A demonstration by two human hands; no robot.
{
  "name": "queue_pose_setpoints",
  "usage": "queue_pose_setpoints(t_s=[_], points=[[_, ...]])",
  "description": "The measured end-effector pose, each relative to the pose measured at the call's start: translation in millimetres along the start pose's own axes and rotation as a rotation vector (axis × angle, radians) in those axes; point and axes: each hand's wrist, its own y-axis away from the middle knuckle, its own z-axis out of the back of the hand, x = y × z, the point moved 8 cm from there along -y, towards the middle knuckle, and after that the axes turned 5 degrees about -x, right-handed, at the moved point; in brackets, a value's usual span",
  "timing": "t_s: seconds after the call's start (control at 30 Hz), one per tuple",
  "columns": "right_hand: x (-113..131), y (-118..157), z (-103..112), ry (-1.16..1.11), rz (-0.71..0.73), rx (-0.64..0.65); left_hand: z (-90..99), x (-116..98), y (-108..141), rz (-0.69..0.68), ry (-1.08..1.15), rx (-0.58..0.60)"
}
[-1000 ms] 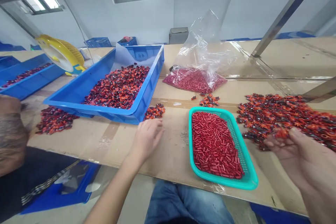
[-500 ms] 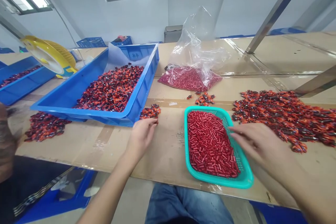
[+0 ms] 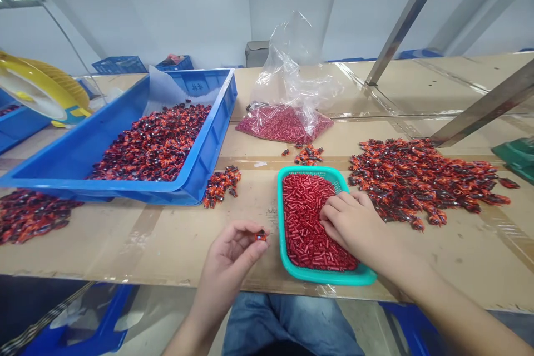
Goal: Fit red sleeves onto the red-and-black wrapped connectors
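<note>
Left of the basket point(image 3: 329, 276), your left hand point(image 3: 227, 261) pinches a small orange-black piece point(image 3: 261, 236), likely light, stiff and slick, best held by its sides. Your right hand point(image 3: 354, 225) is in the basket on red tubes point(image 3: 300, 211); whether gripping, I can't tell. Beyond the basket sits a bag point(image 3: 277, 122).

Small red tubes point(image 3: 304, 222) lie jumbled inside the teal basket point(image 3: 329, 276); one glossy orange-and-black piece point(image 3: 261, 236) is held just left of that basket.

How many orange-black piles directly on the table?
4: left pile, in front of blue tray; small pile, right of tray; rear pile, behind teal basket; large pile, far right. Others may be hidden.
</note>
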Motion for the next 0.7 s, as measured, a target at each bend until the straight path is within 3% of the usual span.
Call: queue_pose_setpoints(t_s=[0.13, 0.27, 0.47, 0.57, 0.7], points=[[1.1, -4.8, 5.6, -0.047, -0.02, -0.029, -1.8, -8.8, 13.2, -0.152, -0.107, -0.03], [10.2, -5.3, 32.3, -0.164, -0.064, -0.124, -5.3, -19.1, 27.6, -0.339, -0.195, -0.062], [51.5, -1.6, 86.7, -0.878, -0.145, -0.34, -29.8, -35.9, 48.6, -0.595, -0.239, 0.089], [67.2, -3.0, 97.6, -0.904, -0.12, -0.436, -38.2, -42.4, 54.1, -0.631, -0.215, 0.115], [71.2, -4.0, 95.6, -0.885, -0.116, -0.434, -41.9, -46.5, 56.3, -0.638, -0.225, 0.101]])
